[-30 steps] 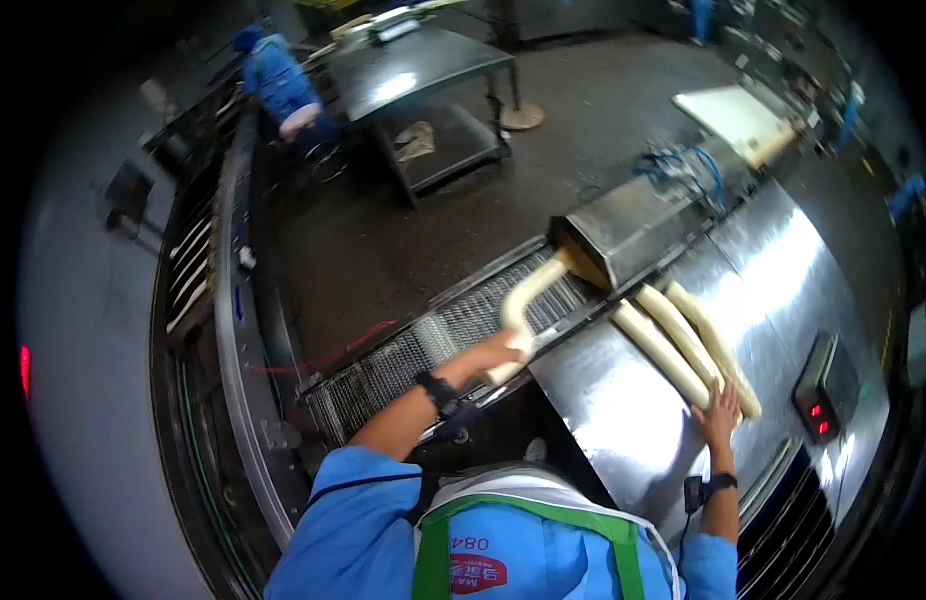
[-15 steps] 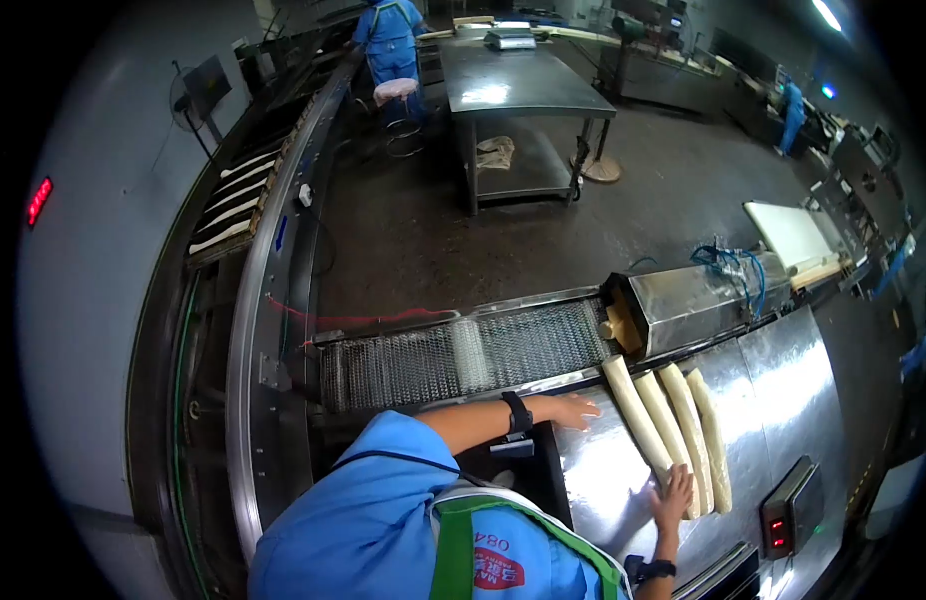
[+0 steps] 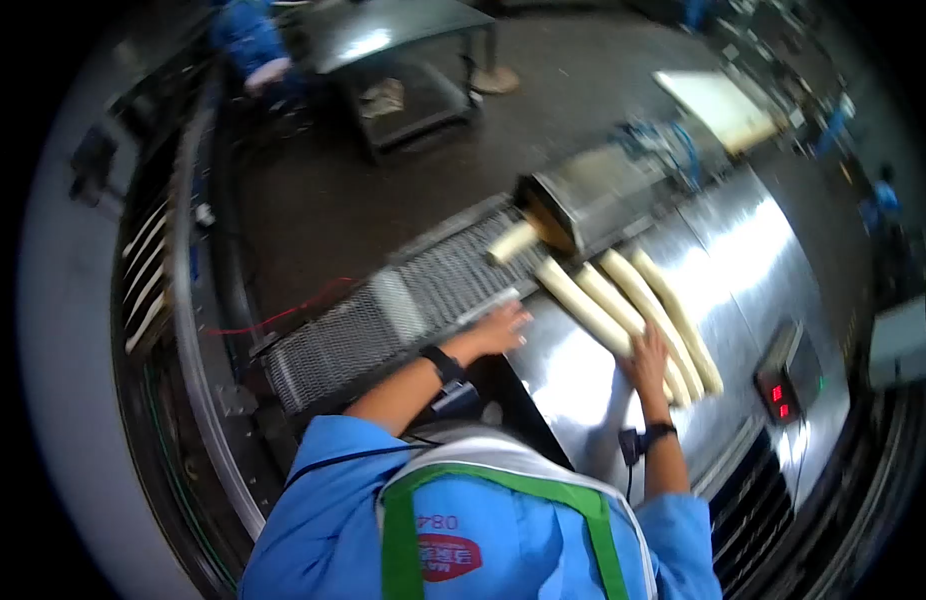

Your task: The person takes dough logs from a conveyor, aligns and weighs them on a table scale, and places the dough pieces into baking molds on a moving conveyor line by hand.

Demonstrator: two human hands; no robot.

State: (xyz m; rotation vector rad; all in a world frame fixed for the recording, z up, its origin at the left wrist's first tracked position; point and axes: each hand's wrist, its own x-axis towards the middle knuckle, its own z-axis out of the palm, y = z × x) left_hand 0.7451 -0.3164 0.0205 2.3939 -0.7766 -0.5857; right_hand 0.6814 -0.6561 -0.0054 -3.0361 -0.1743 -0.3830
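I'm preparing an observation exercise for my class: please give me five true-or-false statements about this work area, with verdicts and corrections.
1. Four pale rolls lie on the metal table. True.
2. The left hand is gripping a pale roll. False: it holds nothing and is beside the near edge of the mesh belt.
3. The right hand is on the pale rolls. True.
4. The box with red digits is on the left side of the pale rolls in the picture. False: it is to their right.
5. Another pale piece sticks out of the machine above the mesh belt. True.
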